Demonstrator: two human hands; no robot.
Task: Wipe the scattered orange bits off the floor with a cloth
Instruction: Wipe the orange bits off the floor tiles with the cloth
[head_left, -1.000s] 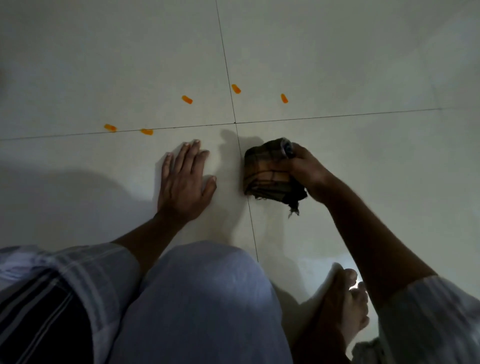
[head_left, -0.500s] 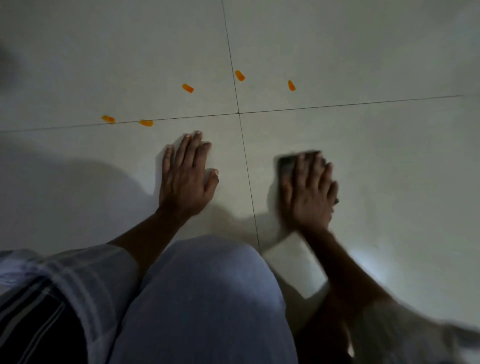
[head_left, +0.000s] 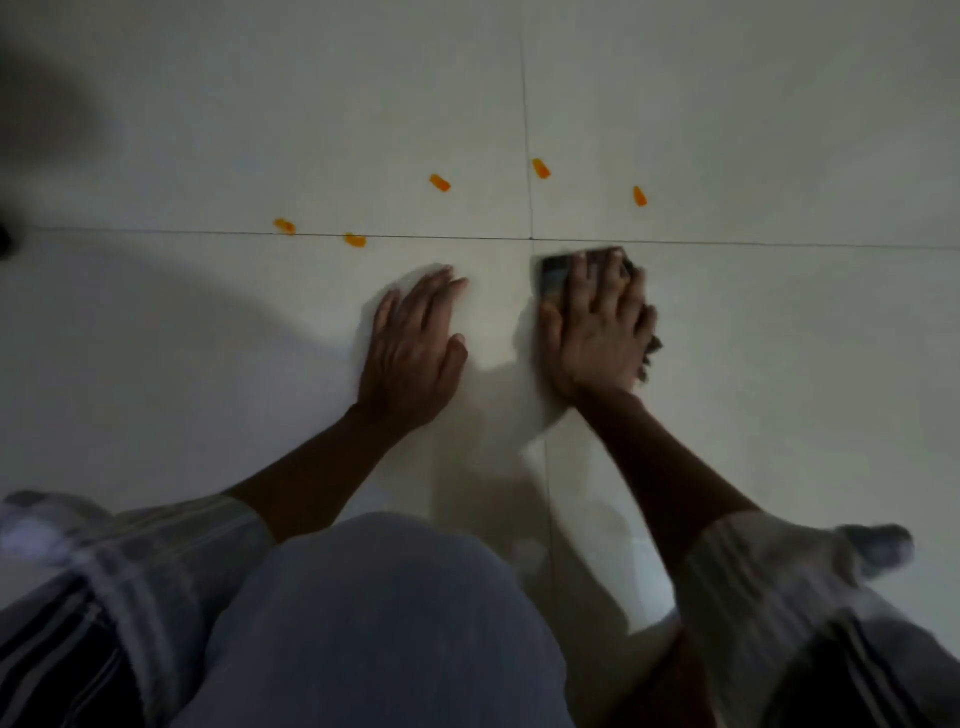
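Note:
Several small orange bits lie on the pale tiled floor in an arc beyond my hands: one and another on the left by the grout line, a third, a fourth and a fifth farther right. My right hand lies flat, fingers spread, pressing a dark folded cloth onto the floor just below the grout line. Most of the cloth is hidden under the palm. My left hand rests flat on the floor beside it, holding nothing.
My bent knee in light trousers fills the lower middle. Striped sleeves frame both sides. Grout lines cross at a point just above the cloth. A dark shadow sits at the top left.
My right hand went from gripping the bunched cloth to pressing it flat on the floor, then slid it forward toward the grout line. My left hand stayed planted.

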